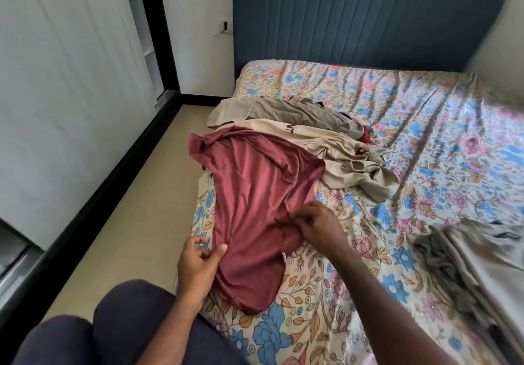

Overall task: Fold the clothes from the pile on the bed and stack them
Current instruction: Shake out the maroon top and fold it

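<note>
A dark red garment [252,194] lies spread along the near left edge of the bed [425,138]. My left hand [198,265] pinches its left edge between thumb and fingers. My right hand [317,223] grips a bunched fold at the garment's right side. Behind it lies the pile: a cream shirt [340,155] with dark lettering and a khaki-grey garment [283,109], with a bit of red cloth showing underneath. At the right edge sits a heap of grey and beige clothes [476,265].
The bed has a floral sheet and a blue padded headboard [368,18]. A beige floor strip [141,208] runs along the bed's left side, bounded by a white wardrobe [71,67] with black trim. My knees in dark trousers [127,322] are at the bottom left.
</note>
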{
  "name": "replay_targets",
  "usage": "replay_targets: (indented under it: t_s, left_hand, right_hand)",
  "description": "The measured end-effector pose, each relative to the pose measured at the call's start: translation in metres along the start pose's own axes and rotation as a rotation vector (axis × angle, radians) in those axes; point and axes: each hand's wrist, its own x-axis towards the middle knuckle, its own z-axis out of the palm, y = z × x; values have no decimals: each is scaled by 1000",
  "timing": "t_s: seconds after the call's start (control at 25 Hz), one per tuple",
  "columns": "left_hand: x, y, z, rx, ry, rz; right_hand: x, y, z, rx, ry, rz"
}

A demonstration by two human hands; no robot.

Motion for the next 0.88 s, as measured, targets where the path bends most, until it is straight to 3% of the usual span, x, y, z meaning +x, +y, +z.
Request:
replay_targets:
  t_s: [0.12,0.16,0.28,0.36,0.44,0.56,0.64,0.76,0.88]
  left_hand:
    - [-12,8,4,329,130,496]
    - [-17,13,9,391,108,664]
    - [-34,17,28,587,-296,905]
    - [-42,12,37,775,-478,879]
    - [-43,9,35,762,-471,829]
    - [-37,8,17,535,-467,701]
    - [-35,13,3,269,-484,465]
    - [-34,20,-8,-107,-490,194]
    - [-38,24,-13,-201,-477,191]
  right_hand:
    - [-33,6,-8,435,277,141]
    - [-44,14,-12,605,327,191]
    - [-62,37,-12,788,309,221]
    - [-63,44,-8,800,254,219]
    - [-64,44,-8,928,257,233]
    - [-65,53,-12,1340,325,279]
    - [-65,61,-16,1513,368,286]
    - [-66,60,-17,1563,353,268]
    - [-68,55,-14,1414,354,268]
